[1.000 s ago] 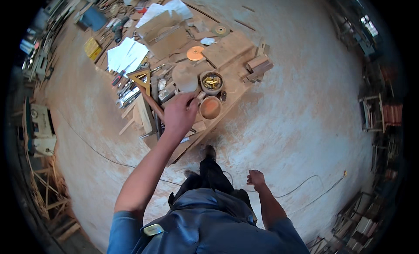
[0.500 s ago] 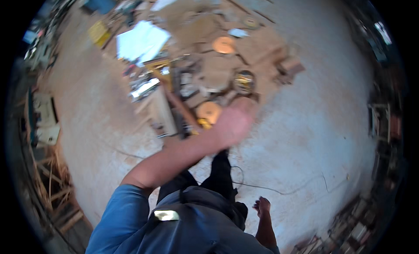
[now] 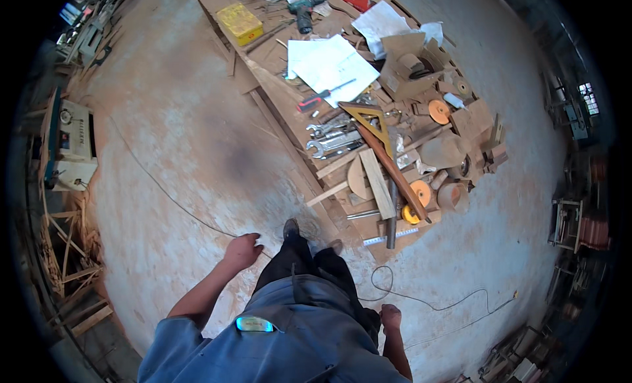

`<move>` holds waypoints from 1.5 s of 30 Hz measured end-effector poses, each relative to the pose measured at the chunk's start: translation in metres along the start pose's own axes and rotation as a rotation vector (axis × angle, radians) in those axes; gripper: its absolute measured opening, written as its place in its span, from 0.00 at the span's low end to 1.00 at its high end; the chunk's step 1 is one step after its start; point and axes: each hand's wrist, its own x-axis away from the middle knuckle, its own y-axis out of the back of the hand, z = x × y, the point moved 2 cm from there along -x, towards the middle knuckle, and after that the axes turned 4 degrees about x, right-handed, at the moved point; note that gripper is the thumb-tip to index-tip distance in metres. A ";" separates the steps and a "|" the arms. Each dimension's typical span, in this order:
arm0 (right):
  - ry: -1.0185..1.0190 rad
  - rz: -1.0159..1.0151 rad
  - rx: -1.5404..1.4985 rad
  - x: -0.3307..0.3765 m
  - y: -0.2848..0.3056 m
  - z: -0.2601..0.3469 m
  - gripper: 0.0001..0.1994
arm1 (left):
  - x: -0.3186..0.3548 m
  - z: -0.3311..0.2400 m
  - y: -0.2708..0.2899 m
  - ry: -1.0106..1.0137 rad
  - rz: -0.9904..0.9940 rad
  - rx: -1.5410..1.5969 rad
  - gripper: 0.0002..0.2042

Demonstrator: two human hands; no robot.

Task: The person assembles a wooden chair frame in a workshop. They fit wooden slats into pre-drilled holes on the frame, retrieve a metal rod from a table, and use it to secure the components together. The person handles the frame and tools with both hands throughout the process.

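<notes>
My left hand (image 3: 242, 250) hangs beside my left leg over the dusty floor, empty, fingers loosely apart. My right hand (image 3: 390, 315) hangs low by my right hip, curled shut with nothing in it. Ahead of my feet lies a low wooden work board (image 3: 289, 100) littered with tools. Nearest to me on it are a yellow tape measure (image 3: 411, 215), a metal ruler (image 3: 390, 239), a long brown wooden bar (image 3: 395, 172) and a round wooden bowl (image 3: 453, 195). Further along lie several wrenches (image 3: 329, 140) and a wooden triangle (image 3: 370, 121). Neither hand touches anything.
White paper sheets (image 3: 332, 63), a yellow box (image 3: 239, 23), a cordless drill (image 3: 304, 9) and cardboard pieces (image 3: 408, 67) lie at the board's far end. A thin cable (image 3: 421, 302) snakes over the floor by my feet. A cream machine (image 3: 69, 142) and wood scraps (image 3: 66, 264) stand left.
My left hand has pulled back from the bowls on the board and dropped beside my leg. My view has swung, so the board lies further ahead and to the right.
</notes>
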 end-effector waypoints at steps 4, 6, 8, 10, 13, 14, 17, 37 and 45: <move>-0.012 -0.031 -0.194 -0.009 -0.005 0.061 0.13 | 0.001 0.073 0.027 0.193 -0.069 -0.059 0.20; 0.330 -0.137 0.065 -0.029 -0.011 0.082 0.16 | -0.001 0.074 0.041 0.250 -0.138 0.044 0.21; 0.226 -0.078 0.063 -0.012 -0.004 0.178 0.19 | 0.000 0.073 0.044 0.228 -0.197 0.132 0.21; 0.261 -0.118 0.021 -0.004 -0.004 0.229 0.19 | -0.008 0.067 0.040 0.145 -0.086 0.204 0.21; 0.145 0.001 -0.398 0.010 -0.015 0.268 0.16 | -0.034 0.055 0.049 0.076 0.125 0.199 0.22; 0.135 0.005 -0.445 0.016 -0.021 0.279 0.16 | -0.043 0.046 0.057 0.069 0.189 0.157 0.22; 0.124 -0.046 -0.487 0.016 -0.037 0.307 0.16 | -0.094 0.047 0.077 -0.049 0.215 0.100 0.22; -0.140 -0.256 -0.920 -0.176 -0.103 0.588 0.16 | -0.324 0.089 0.270 -0.351 0.221 -0.021 0.18; -0.241 -0.221 -1.731 -0.211 -0.123 0.599 0.18 | -0.329 -0.075 0.260 -0.584 0.445 -0.018 0.18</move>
